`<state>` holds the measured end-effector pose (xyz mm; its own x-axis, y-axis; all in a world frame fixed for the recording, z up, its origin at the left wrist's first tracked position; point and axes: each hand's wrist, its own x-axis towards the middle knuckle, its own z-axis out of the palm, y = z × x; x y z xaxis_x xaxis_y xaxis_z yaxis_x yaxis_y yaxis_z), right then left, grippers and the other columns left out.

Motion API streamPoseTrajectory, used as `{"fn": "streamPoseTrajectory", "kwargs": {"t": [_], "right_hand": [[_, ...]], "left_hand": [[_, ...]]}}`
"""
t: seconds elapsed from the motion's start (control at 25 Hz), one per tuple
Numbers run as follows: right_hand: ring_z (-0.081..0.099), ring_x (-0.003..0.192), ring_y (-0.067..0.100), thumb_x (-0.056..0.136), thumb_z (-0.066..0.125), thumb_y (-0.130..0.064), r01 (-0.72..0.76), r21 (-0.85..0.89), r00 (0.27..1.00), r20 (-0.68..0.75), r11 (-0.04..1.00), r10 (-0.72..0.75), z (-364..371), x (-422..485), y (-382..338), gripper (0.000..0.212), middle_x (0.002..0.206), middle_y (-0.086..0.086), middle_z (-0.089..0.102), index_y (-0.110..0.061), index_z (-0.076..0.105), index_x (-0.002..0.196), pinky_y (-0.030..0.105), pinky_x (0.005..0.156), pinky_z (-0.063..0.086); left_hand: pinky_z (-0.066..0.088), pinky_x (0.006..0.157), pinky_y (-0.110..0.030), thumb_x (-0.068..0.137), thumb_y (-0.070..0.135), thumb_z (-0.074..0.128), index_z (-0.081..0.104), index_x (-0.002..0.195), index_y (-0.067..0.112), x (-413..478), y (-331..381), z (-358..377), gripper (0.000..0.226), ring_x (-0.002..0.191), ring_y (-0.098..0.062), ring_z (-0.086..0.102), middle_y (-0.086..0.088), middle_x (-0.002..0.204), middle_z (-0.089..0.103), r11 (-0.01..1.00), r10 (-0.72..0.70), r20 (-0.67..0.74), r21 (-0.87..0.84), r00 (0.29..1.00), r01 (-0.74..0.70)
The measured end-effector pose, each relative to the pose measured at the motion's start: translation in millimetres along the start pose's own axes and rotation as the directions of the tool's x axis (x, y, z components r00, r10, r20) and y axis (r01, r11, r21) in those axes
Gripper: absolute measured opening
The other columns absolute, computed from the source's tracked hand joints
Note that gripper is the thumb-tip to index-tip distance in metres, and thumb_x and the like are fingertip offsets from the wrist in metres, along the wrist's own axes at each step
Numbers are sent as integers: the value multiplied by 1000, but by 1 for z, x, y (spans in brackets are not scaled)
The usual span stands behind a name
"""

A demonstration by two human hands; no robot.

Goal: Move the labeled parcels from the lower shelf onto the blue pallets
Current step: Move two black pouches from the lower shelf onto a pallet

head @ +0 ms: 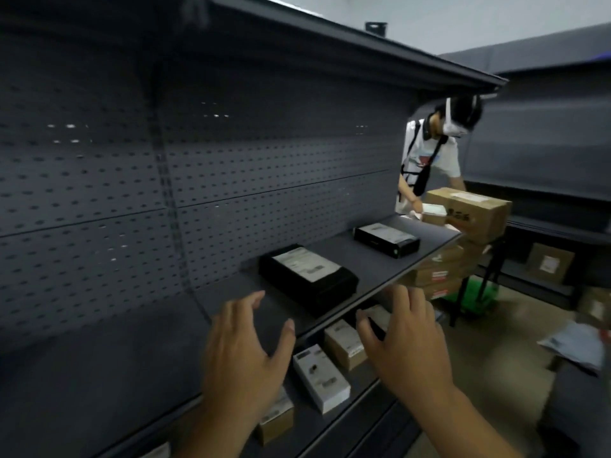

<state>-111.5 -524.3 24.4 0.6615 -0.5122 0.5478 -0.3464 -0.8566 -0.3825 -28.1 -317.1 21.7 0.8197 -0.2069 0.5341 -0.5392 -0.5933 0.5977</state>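
Centrally, the left hand [244, 355] and the right hand [408, 345] are raised side by side with fingers spread and lightly bent; neither grips anything. The left hand lies in front of the dark grey upper shelf board [380, 259], and the right hand overlaps that board's front edge. Whether either hand touches the board cannot be told.

The upper shelf board carries two flat black film-wrapped parcels, each with a white label: a near one [307, 279] just beyond the hands and a far one [386, 239] towards the board's end.

The lower shelf [363, 395] holds the labeled parcels in a row: a white rectangular box [320, 378], a brown cardboard carton [344, 347] beside it, and a second brown carton [276, 421] partly hidden by the left wrist.

Behind the shelving, a person in a white shirt [429, 160] bends over stacked brown cartons [469, 213].
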Motion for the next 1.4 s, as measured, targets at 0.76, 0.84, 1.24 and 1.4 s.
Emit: {"fn": "streamPoseTrajectory", "kwargs": {"t": [0.76,0.84,1.24,1.4], "right_hand": [[45,120,41,73,79,-56,-62,83,995,78,995,55,136,275,207,92,130,23,50,-1,45,139,52,97,45],[43,125,44,69,78,-64,-71,107,994,94,992,61,152,299,222,106,136,26,47,1,40,143,55,101,44],[50,103,50,53,93,-45,82,275,995,35,958,-95,217,329,265,104,111,38,52,13,46,126,57,88,44],[47,111,49,55,92,-46,103,300,992,38,948,-120,218,329,267,108,117,38,51,12,41,130,58,94,44]], "left_hand": [[43,111,-54,50,99,58,33,154,22,99,43,207,131,142,-24,38,8,155,25,889,-379,-268,158,886,429],[43,110,-56,48,102,54,33,154,19,96,52,214,136,142,-28,39,3,157,27,835,-425,-334,213,841,507],[36,112,-61,43,94,66,22,156,4,92,101,265,151,140,-42,41,-21,153,37,637,-544,-507,268,669,722],[34,114,-60,48,88,73,19,156,0,99,96,275,150,140,-43,39,-23,150,36,628,-563,-552,198,615,753]]}}
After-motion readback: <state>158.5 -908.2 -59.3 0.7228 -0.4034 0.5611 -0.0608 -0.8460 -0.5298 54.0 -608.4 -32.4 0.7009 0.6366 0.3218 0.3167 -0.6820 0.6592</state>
